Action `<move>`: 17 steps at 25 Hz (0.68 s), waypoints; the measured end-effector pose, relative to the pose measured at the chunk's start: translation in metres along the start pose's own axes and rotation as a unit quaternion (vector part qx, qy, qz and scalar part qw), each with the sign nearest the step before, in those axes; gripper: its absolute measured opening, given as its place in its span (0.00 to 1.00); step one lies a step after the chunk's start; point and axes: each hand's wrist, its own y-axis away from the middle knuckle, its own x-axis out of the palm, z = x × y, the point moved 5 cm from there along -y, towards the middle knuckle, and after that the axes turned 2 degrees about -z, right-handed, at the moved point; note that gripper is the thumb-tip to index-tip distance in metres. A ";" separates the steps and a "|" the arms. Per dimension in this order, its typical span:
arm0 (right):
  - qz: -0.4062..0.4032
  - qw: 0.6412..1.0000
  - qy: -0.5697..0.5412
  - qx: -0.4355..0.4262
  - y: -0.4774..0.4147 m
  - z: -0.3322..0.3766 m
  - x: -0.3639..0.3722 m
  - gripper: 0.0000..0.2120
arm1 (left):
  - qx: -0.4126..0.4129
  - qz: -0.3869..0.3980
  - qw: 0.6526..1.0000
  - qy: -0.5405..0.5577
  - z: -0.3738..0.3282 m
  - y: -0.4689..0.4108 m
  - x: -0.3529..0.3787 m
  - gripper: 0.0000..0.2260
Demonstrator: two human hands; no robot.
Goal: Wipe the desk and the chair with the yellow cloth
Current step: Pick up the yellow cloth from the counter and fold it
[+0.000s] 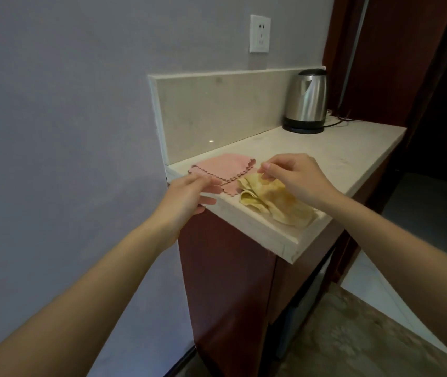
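The yellow cloth (274, 202), lying crumpled at the table (265, 235) front edge with its long axis running rightward, is being pinched at its upper fold by the nearer right hand (295, 178), while the left hand (189, 194) is being held loosely curled, apparently empty, beside the pink cloth (222, 170).

A pink cloth (223, 168) with pinked edges lies flat near the middle of the frame, close to a pale backsplash (216, 112). At upper right a steel electric kettle (308, 100) stands on its black base, its cord (341, 121) trailing right. A white wall socket (260, 34) sits above. Dark red cabinet doors (227, 295) fill the lower centre.
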 end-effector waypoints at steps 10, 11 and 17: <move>0.040 0.942 0.332 0.024 -0.038 -0.077 -0.004 0.27 | 0.118 -0.016 0.934 -0.337 0.019 -0.077 0.080 0.26; 0.047 0.944 0.323 0.037 -0.034 -0.081 -0.003 0.27 | 0.121 -0.014 0.922 -0.366 0.020 -0.078 0.086 0.27; -0.072 0.986 0.145 0.028 -0.007 -0.064 -0.006 0.07 | 0.164 -0.003 0.960 -0.227 0.018 -0.067 0.089 0.20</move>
